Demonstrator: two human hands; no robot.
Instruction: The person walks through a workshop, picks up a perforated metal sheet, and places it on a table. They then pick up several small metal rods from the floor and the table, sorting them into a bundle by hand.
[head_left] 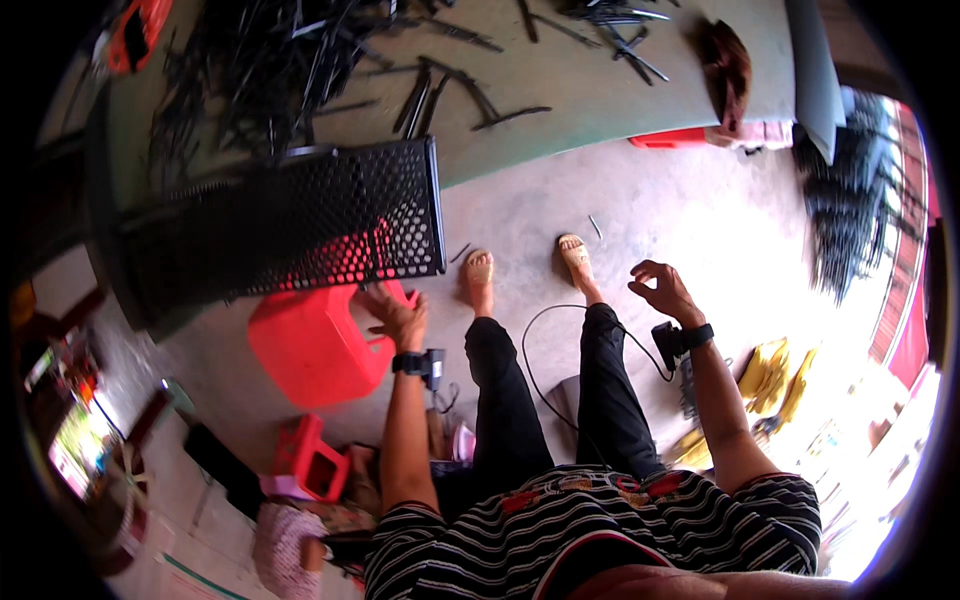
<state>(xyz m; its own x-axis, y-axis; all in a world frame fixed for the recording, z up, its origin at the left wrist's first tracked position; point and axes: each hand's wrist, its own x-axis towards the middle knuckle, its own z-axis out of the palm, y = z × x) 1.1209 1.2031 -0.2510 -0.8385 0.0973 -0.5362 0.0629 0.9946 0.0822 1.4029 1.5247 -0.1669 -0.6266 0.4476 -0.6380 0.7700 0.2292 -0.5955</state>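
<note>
My left hand [400,322] is over the edge of a red plastic stool [315,350], just below a black perforated basket [340,215]. Its fingers are apart and nothing shows in them; whether they touch the stool I cannot tell. The basket stands at the near edge of the green table [580,110], its left part in dark shade. My right hand [665,292] hangs in the air above the floor, right of my feet. Its fingers are loosely bent and apart, with nothing between them.
Black thin strips lie in a big pile [260,70] and several loose ones on the table. A dark red cloth [728,75] lies at its right end. A cable [525,350] loops past my legs. Yellow items [768,375] and a dark stack [850,200] are at right, a smaller red stool [312,460] at lower left.
</note>
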